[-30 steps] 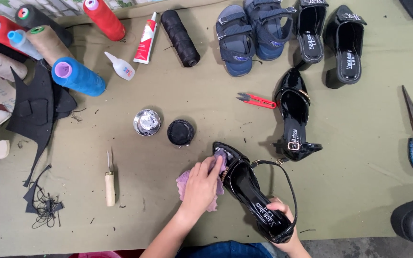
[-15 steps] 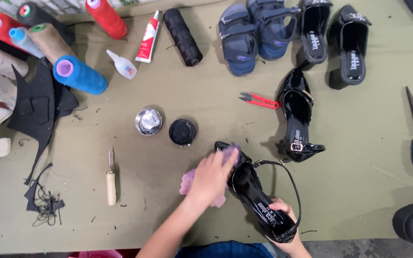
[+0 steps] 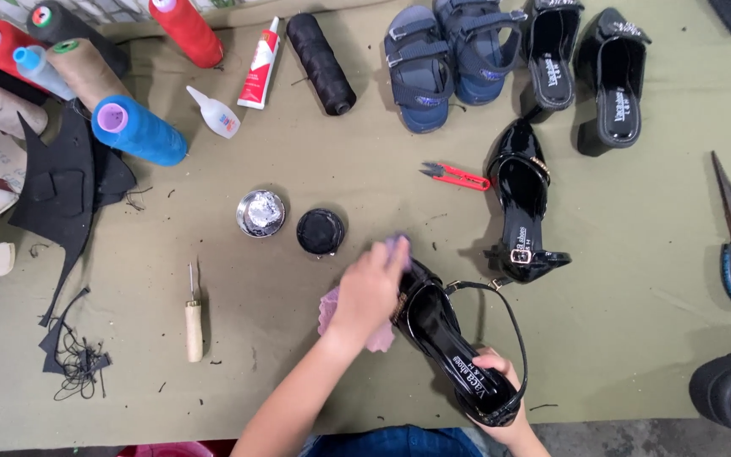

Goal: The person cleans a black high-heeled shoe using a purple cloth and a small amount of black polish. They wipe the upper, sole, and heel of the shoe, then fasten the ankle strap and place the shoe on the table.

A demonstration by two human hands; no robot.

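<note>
Meanwhile, the left hand (image 3: 371, 286) has been carried forward along the black patent heel (image 3: 446, 334): a second ago it lay just behind the pointed toe, and now the toe tip is covered by it, with the pale purple cloth (image 3: 364, 315) pressed under the fingers and peeping out past the fingertips and below the palm. A rubbing stroke over the front of the shoe is suggested by this shift, so the polishing appears to be under way rather than finished. The right hand (image 3: 501, 393), at the lower middle of the frame, has been kept closed around the heel end, and the shoe is steadied by it.

The shoe is laid diagonally at the lower centre, toe pointing up and left, its ankle strap looped out to the right. Its upper is glossy black with bright reflections, and the insole is black too. An open polish tin (image 3: 321, 231) and its silver lid (image 3: 261, 213) are seen just above and left of the toe. The matching shoe (image 3: 521, 203) is set apart, right of centre.
</note>
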